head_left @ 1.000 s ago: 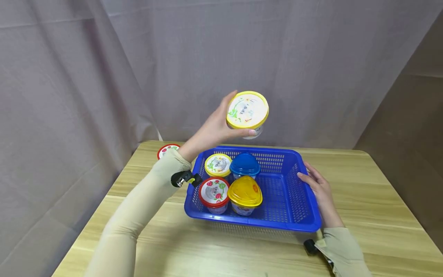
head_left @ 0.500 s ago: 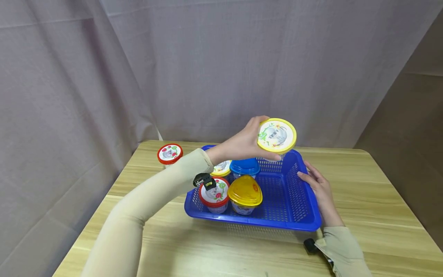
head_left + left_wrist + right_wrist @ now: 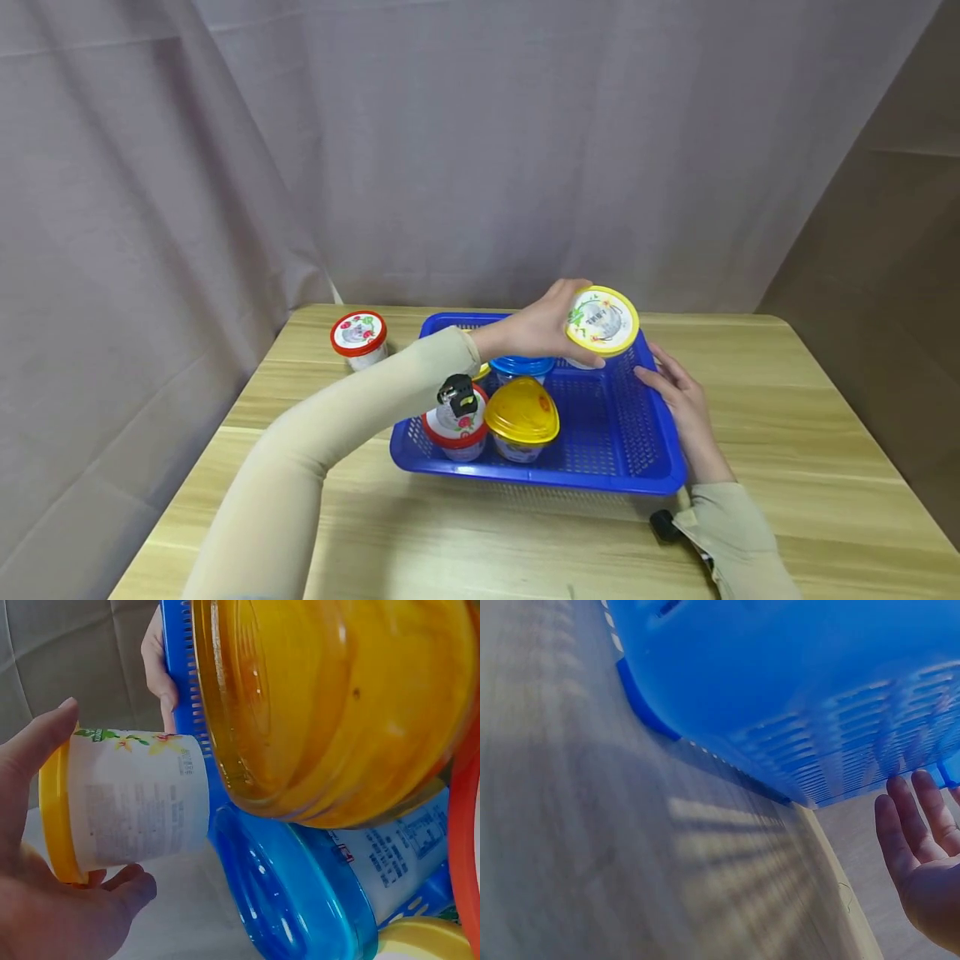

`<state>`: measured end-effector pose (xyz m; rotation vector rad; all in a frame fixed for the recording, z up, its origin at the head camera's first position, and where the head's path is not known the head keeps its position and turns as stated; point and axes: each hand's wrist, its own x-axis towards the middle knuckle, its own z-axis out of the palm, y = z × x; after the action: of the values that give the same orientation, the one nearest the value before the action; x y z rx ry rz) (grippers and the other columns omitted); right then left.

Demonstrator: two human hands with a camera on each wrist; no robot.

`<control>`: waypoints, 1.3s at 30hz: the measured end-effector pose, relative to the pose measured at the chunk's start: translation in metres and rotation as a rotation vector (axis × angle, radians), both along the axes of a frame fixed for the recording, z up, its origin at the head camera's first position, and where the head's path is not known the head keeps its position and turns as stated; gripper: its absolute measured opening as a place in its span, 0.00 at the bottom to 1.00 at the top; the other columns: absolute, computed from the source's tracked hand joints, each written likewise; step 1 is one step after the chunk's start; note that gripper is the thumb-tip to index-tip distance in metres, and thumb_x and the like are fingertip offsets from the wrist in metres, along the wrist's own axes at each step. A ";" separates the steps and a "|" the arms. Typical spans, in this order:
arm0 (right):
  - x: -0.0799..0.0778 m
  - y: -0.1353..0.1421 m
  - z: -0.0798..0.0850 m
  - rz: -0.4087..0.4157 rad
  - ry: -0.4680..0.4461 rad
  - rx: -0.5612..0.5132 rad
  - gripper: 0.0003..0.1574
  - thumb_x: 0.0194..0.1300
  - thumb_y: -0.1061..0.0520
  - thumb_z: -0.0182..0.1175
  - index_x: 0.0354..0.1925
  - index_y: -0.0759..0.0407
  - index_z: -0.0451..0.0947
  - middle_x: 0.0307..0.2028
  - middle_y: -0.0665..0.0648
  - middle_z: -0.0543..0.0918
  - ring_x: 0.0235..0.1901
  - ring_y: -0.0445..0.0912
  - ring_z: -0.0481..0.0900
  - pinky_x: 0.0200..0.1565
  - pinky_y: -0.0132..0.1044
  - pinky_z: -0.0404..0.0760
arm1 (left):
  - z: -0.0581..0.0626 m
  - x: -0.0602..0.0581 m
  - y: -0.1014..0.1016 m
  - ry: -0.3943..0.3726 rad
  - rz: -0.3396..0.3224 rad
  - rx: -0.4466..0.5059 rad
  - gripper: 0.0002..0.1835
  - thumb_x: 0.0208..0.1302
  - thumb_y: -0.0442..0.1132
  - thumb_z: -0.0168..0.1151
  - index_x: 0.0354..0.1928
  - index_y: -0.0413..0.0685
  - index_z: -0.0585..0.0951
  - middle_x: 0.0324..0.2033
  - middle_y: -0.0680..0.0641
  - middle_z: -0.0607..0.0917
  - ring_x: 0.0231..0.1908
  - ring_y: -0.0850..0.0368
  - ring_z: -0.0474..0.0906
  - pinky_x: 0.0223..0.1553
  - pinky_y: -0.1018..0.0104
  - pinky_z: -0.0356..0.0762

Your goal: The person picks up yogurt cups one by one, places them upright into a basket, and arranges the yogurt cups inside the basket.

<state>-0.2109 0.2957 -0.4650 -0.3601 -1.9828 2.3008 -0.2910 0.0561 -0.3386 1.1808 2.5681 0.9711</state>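
Observation:
My left hand [image 3: 543, 325] holds a white round tub [image 3: 142, 802] with a yellow-rimmed, flower-printed lid, thumb and fingers around its lid end. This tub is over the back right part of a blue plastic basket [image 3: 540, 477]. My right hand [image 3: 688, 417] is at the basket's right side, thumb over the rim. In the right wrist view its fingers [image 3: 904, 829] are mostly straight, tips right at the outer wall. Inside the basket stand a tub with a domed yellow lid [image 3: 522, 410], one with a blue lid [image 3: 522, 365] and a red-lidded one [image 3: 452, 435].
A red-lidded strawberry tub [image 3: 358, 335] stands on the wooden table [image 3: 405, 533], left of the basket. Another yellow-rimmed lid [image 3: 424, 937] shows in the basket, mostly covered by my left arm in the head view. A grey curtain [image 3: 450, 150] hangs behind the table.
My left hand has carried the yellow-rimmed tub rightward and down, from above the basket's back edge to its back right part. My right hand keeps its place at the basket's side.

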 end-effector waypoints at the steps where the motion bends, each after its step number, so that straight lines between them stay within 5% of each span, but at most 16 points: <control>1: 0.000 0.000 0.000 0.000 0.002 0.001 0.45 0.67 0.50 0.68 0.77 0.44 0.61 0.50 0.41 0.80 0.43 0.38 0.84 0.41 0.35 0.85 | -0.001 -0.001 0.000 -0.013 -0.004 -0.003 0.62 0.47 0.56 0.81 0.77 0.46 0.51 0.70 0.44 0.61 0.58 0.56 0.68 0.62 0.67 0.69; 10: 0.001 -0.010 -0.002 -0.018 0.038 -0.016 0.43 0.67 0.54 0.68 0.75 0.48 0.64 0.47 0.40 0.81 0.41 0.36 0.84 0.42 0.31 0.84 | -0.016 -0.007 -0.003 -0.058 -0.060 -0.071 0.61 0.47 0.60 0.80 0.76 0.46 0.55 0.66 0.47 0.66 0.58 0.58 0.68 0.61 0.68 0.68; 39: 0.004 -0.018 -0.002 -0.011 0.015 -0.029 0.44 0.67 0.51 0.68 0.76 0.46 0.63 0.49 0.44 0.79 0.42 0.37 0.83 0.42 0.33 0.85 | -0.046 -0.001 -0.004 0.220 -0.118 -0.459 0.60 0.53 0.70 0.70 0.78 0.46 0.55 0.70 0.48 0.68 0.66 0.55 0.68 0.69 0.58 0.62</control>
<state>-0.2070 0.2780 -0.4671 -0.3541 -1.9381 2.3205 -0.2922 0.0525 -0.3848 1.3347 2.6378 0.2115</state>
